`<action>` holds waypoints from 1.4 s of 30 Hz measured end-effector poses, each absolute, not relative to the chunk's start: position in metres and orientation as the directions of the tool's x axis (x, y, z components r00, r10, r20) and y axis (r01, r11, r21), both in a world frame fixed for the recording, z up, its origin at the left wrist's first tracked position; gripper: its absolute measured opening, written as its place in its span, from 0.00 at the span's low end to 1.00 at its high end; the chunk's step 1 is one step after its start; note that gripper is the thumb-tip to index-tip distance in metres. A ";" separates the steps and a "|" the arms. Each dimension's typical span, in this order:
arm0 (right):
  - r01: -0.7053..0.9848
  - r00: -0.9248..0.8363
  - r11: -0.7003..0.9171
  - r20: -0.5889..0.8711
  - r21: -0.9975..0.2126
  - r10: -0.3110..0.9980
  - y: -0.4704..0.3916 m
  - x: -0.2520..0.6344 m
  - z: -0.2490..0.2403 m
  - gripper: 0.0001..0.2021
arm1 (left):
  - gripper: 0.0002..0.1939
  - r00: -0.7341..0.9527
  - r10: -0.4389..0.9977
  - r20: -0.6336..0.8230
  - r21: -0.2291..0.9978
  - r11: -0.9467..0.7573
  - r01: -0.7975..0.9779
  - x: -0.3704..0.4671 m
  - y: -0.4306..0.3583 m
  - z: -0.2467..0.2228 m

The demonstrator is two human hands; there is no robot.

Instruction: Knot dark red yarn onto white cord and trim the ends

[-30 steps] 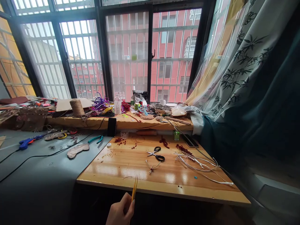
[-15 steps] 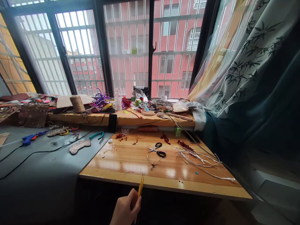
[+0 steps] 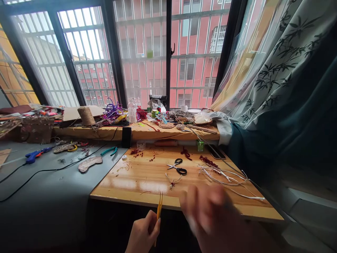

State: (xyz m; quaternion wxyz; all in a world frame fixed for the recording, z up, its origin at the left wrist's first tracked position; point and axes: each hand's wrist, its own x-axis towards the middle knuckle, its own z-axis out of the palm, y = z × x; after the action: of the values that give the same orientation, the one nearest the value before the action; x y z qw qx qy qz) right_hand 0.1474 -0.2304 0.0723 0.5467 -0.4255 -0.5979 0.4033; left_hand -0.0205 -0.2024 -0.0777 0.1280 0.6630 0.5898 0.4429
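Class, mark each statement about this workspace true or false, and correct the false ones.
1. The left hand holds the tweezers. True.
2. The tweezers are blue. False: they are mostly yellow.
3. The scissors lie on the wooden board. True.
4. The pliers lie right of the scissors in the picture. False: they lie to the left.
5. The glue gun lies on the grey table. True.
6. The right hand touches the glue gun. False: it is well apart from it.

1. Daylit, barred, dark-framed window [image 3: 169, 70]; red building [image 3: 193, 52] beyond.
2. Ledge [image 3: 79, 133], along the far edge of the wooden tabletop [image 3: 151, 174].
3. Grey table surface [image 3: 52, 189], adjoining the left edge.
4. Bamboo-patterned curtain [image 3: 279, 66], near the far right corner.
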 end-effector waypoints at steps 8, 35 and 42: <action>-0.195 -0.301 0.012 0.072 -0.981 0.951 -0.182 0.110 -0.016 0.28 | 0.11 0.226 0.797 0.560 0.543 -0.559 0.626 -0.001 -0.192 -0.043; 0.176 0.172 0.120 0.150 -0.977 0.974 -0.074 0.159 -0.019 0.30 | 0.12 0.079 0.767 0.637 0.689 -0.612 0.388 0.012 -0.050 0.044; 0.475 0.313 0.322 0.499 -0.819 0.808 -0.024 0.154 -0.013 0.26 | 0.13 0.042 0.840 0.541 0.839 -0.542 0.048 0.015 0.022 0.033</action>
State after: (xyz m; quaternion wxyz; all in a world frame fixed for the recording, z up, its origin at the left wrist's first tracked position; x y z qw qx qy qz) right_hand 0.1544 -0.0243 -0.0127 0.5814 -0.5645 -0.5681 0.1431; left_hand 0.0154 0.0221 0.0332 0.3302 0.6417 0.3461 0.5996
